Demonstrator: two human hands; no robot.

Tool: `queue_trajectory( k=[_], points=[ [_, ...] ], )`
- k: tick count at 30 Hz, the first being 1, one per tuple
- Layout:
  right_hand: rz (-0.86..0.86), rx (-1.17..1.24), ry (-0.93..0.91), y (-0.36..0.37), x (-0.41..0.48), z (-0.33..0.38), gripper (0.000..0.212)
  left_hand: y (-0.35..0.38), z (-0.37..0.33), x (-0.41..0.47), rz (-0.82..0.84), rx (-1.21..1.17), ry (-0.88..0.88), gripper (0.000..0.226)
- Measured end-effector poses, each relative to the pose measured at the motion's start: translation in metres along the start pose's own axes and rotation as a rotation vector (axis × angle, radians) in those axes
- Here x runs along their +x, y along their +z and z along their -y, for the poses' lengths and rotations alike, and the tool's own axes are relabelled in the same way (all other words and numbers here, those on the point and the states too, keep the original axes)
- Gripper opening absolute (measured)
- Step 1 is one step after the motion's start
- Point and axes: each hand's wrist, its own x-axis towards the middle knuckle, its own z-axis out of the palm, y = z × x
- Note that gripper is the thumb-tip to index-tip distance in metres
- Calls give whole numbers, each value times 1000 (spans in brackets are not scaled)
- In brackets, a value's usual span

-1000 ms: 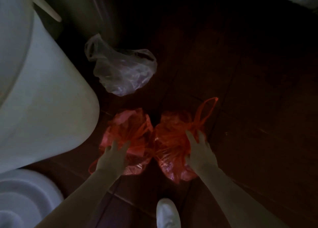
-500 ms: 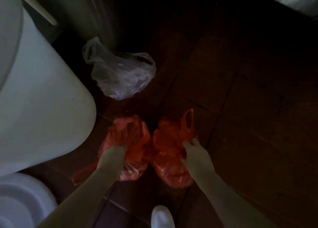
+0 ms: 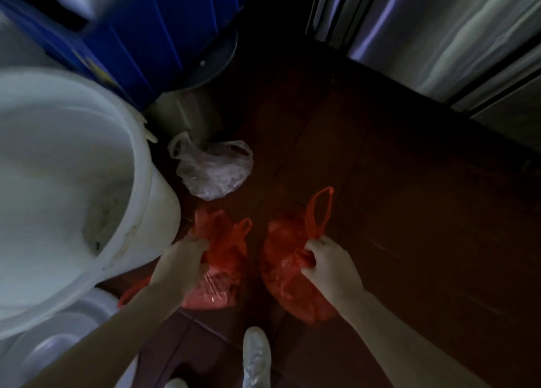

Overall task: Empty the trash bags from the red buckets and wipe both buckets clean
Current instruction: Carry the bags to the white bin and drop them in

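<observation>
On the floor point(image 3: 409, 212) near six o'clock, the left hand point(image 3: 184, 259) clutches the left red bag point(image 3: 228, 250) and the right hand point(image 3: 328, 264) grips the right red bag point(image 3: 281, 282) at its neck, handle loop point(image 3: 310, 215) pointing toward twelve o'clock.

Partly behind left hand point(image 3: 183, 263), left red bag point(image 3: 227, 253); blue bin point(image 3: 146, 30) blurred, cut by top edge.

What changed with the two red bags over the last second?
Both hands closed: the left hand now grips the left red bag and the right hand grips the right red bag by its gathered top, where fingers lay spread before. The bags, once touching, are now apart. The clear plastic bag stays on the floor near the white bucket.
</observation>
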Motion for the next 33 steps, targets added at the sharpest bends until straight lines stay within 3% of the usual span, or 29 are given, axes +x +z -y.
queue_trajectory(
  k=[3,7,9,11,17,25,30,33],
  points=[
    [-60,41,-85,-73,-32,32,24,-71,-30,-46,-51,131,164,29],
    [-163,53,-223,-173,-63,88,22,-172,-73,-97,-241,157,243,25],
    [-221,35,-303,-219,-69,122,24,-218,-89,-113,-298,140,299,37],
    [-270,19,-368,-257,-73,157,26,-261,-102,-126,-352,125,303,43],
    [-360,10,-501,-322,-62,265,23,-361,-84,-148,-467,223,250,33],
    [-280,-62,-616,-312,4,421,20,-442,30,-132,-549,226,150,21],
    [-121,-105,-617,-265,56,490,18,-454,117,-106,-485,181,113,31],
    [-41,-113,-620,-218,84,512,21,-439,164,-87,-349,292,26,29]
  ],
)
